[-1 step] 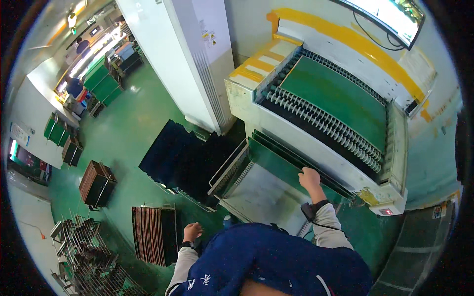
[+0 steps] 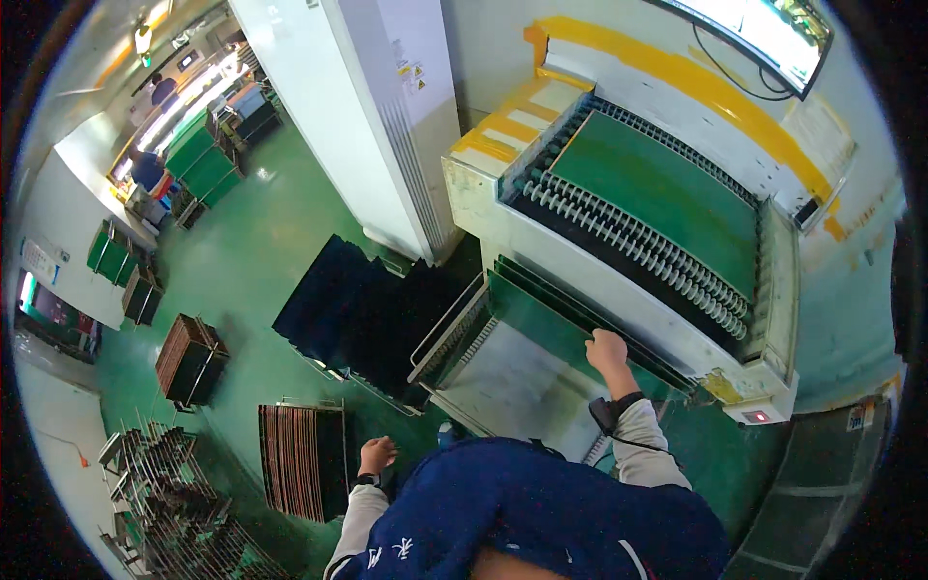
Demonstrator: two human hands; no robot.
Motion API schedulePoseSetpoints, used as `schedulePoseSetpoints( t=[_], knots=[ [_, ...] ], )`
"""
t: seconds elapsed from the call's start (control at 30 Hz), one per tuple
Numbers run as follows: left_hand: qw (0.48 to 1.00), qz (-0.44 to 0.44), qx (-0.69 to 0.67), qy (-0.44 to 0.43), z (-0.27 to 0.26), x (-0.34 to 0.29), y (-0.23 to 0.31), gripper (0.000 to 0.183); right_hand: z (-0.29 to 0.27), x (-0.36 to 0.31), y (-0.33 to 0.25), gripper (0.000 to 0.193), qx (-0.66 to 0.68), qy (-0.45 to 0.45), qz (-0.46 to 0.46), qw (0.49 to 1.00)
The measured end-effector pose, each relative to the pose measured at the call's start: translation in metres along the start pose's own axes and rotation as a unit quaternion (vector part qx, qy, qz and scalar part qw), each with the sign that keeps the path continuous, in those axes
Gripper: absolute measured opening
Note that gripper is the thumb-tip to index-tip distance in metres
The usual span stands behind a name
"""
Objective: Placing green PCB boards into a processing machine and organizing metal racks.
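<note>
My right hand (image 2: 607,350) is closed in a loose fist in front of the conveyor machine (image 2: 619,280). It overlaps the upright green panels (image 2: 530,307) in the rack (image 2: 464,411); I cannot tell whether it touches them. No object shows in it. My left hand (image 2: 376,455), fingers curled in, hangs low beside a stack of upright copper-brown panels (image 2: 290,459) and appears to hold nothing. A flat green board (image 2: 657,188) lies on the machine's rollers (image 2: 633,253).
Left of the rack stands a cart with dark panels (image 2: 338,304). A white column (image 2: 362,116) rises behind it. Another panel rack (image 2: 190,362) and a heap of metal racks (image 2: 174,483) stand at left. A monitor (image 2: 764,34) hangs above the machine. People work far back.
</note>
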State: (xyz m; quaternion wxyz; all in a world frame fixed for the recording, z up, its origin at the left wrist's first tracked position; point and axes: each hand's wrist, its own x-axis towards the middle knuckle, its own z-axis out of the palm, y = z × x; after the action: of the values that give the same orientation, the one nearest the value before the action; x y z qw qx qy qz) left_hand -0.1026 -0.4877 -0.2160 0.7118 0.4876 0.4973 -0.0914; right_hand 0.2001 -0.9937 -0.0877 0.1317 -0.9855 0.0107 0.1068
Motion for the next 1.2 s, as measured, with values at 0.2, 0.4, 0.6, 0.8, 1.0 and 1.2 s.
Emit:
schedulePoseSetpoints(
  t=[0.2, 0.4, 0.6, 0.8, 1.0, 1.2],
  knots=[
    [1.0, -0.003, 0.013, 0.013, 0.0, -0.009, -0.001, 0.022, 0.01, 0.008, 0.001, 0.021, -0.034, 0.008, 0.014, 0.999],
    [0.999, -0.018, 0.023, 0.013, 0.01, -0.018, -0.002, 0.025, 0.016, 0.005, 0.003, 0.019, -0.038, 0.037, 0.006, 0.999],
    [1.0, -0.009, 0.023, 0.017, 0.012, -0.024, 0.003, 0.025, 0.01, 0.002, -0.004, 0.022, -0.026, 0.046, 0.023, 0.998],
    [1.0, 0.01, 0.027, -0.008, 0.006, -0.02, -0.005, 0.024, 0.018, 0.006, 0.003, 0.022, -0.026, 0.093, 0.025, 0.995],
    [1.0, -0.019, 0.012, -0.012, -0.001, 0.003, -0.013, 0.025, 0.019, 0.002, 0.0, 0.021, -0.028, 0.091, 0.015, 0.995],
    [0.997, -0.017, 0.074, 0.016, 0.016, -0.003, 0.007, 0.024, 0.014, -0.003, -0.005, 0.022, -0.032, 0.072, 0.028, 0.996]
  ],
)
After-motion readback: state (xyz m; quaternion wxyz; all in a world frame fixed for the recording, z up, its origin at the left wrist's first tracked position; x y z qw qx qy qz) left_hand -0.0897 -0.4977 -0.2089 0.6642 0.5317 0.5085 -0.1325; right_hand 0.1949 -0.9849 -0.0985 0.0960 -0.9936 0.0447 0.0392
